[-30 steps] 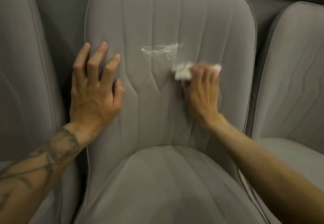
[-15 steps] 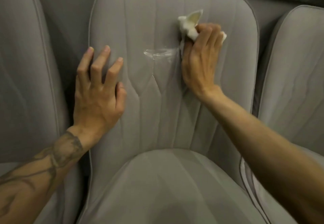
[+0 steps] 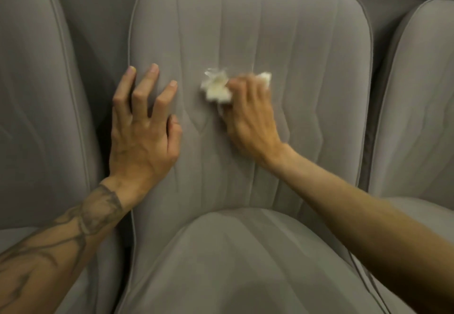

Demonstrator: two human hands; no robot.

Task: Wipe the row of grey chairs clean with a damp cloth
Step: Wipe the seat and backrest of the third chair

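Curled fingers of the right hand (image 3: pixel 250 117) clamp a crumpled white cloth (image 3: pixel 216 90) against the mid-backrest of the middle grey upholstered chair (image 3: pixel 294 43); the left hand (image 3: pixel 140 127), fingers spread, braces its left edge. Step: backrest wiping. Next, probably: firm strokes across remaining panels.
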